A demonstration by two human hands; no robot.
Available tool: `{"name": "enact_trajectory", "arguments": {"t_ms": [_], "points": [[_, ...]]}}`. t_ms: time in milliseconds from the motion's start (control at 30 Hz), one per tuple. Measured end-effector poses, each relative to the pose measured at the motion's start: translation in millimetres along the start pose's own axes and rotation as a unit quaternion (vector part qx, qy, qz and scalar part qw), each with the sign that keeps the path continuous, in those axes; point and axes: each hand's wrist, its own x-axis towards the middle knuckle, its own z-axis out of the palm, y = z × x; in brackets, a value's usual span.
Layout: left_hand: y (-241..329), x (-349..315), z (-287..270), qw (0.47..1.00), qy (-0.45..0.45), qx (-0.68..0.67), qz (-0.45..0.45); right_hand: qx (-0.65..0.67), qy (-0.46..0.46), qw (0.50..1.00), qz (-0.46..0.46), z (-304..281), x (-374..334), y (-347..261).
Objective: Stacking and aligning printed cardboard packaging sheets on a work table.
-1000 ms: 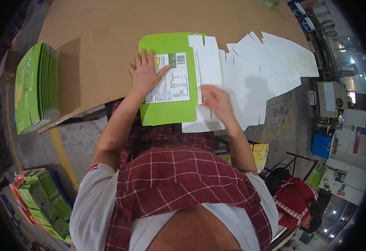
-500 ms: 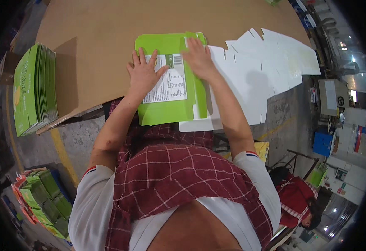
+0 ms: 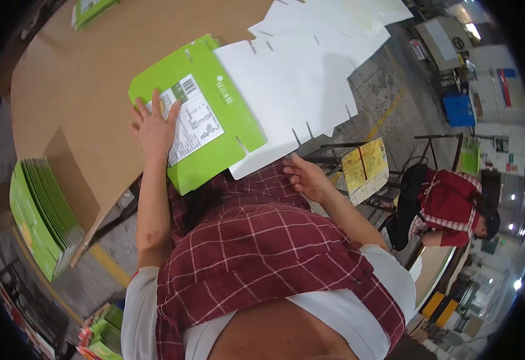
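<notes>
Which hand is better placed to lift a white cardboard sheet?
Probably the right hand: it's by the near edge of the flat white cardboard sheets; the left hand rests spread on the flat green cardboard box.

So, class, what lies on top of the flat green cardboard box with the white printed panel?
The person's bare left hand rests spread on the flat green cardboard box, overlapping its white printed panel. Any print beneath the hand is covered.
</notes>
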Motion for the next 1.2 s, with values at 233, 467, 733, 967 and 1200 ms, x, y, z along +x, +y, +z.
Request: {"name": "enact_trajectory", "arguments": {"t_ms": [233, 467, 733, 967, 1200], "points": [[4, -5, -2, 1.0, -0.018, -0.006, -0.013, 0.155, 0.027, 0.979, -0.134, 37, 37, 8], [1, -3, -4, 1.0, -0.014, -0.012, -0.015, 0.103, 0.091, 0.958, -0.251, -20, 17, -55], [-1, -1, 0, 1.0, -0.013, -0.002, -0.018, -0.498, 0.287, 0.787, -0.224, -27, -6, -33], [2, -5, -2, 1.0, -0.012, -0.02, -0.02, -0.714, 0.181, 0.563, -0.374, 75, -7, 15], [-3, -3, 2, 0.999, -0.024, -0.038, -0.03, -0.771, 0.203, 0.494, -0.347, 37, -51, -64]]}}
